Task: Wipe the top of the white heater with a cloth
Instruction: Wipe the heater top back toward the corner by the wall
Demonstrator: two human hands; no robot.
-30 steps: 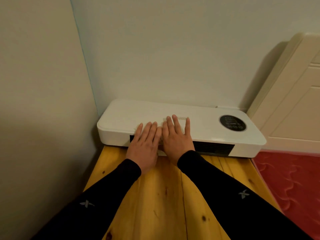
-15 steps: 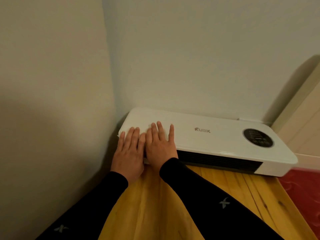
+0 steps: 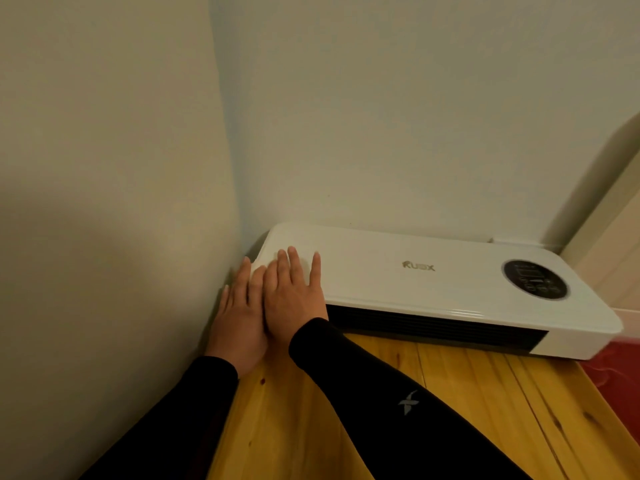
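Observation:
The white heater (image 3: 433, 282) lies flat at the back of a wooden table (image 3: 450, 410), pushed into the wall corner. Both of my hands rest flat, side by side, on its left end. My right hand (image 3: 294, 292) lies on the top with fingers stretched out. My left hand (image 3: 239, 317) sits over the left corner, close to the side wall. A white cloth (image 3: 259, 270) shows only as a small pale fold between the hands; the rest is hidden under my palms and blends with the heater.
The side wall (image 3: 138, 202) stands right against my left hand. On the heater's right end is a round black control panel (image 3: 535, 280), and a dark grille (image 3: 433, 323) runs along its front. Red bedding (image 3: 616, 368) and cream furniture (image 3: 616, 237) lie to the right.
Both hands have slid left together along the heater's top, from its middle to its left end by the wall. The logo they covered now shows.

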